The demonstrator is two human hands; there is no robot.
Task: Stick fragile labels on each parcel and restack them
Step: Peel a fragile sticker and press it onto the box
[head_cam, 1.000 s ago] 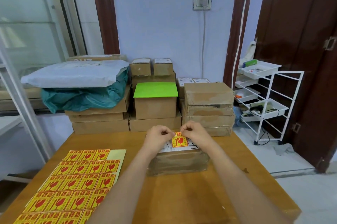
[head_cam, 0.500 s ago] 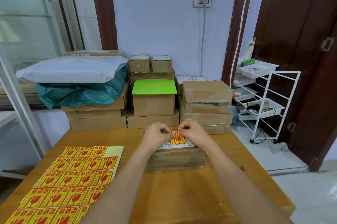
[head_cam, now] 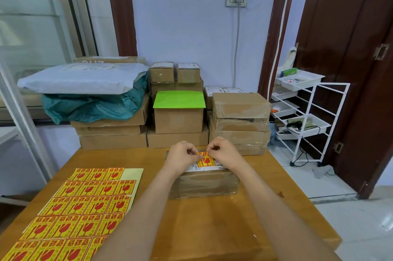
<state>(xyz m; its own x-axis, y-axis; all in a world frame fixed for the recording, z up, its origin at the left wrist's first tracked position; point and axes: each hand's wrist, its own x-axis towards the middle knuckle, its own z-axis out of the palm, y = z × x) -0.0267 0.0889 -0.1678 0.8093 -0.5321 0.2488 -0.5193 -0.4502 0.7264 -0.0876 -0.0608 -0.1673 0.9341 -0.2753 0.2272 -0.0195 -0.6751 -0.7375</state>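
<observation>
yellow fragile label pinched by left hand and right hand over parcel.

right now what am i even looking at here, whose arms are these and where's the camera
There is no machine here. The camera is worn on a person's head and looks forward and down, so the two bare arms are the wearer's own. The left hand and right hand each pinch an edge of one small yellow and red fragile sticker, holding it over the top of a brown taped cardboard parcel. That parcel sits on a wooden table. To its left lies a sheet of the same yellow and red stickers. Behind the table stand stacked brown cardboard boxes.
</observation>
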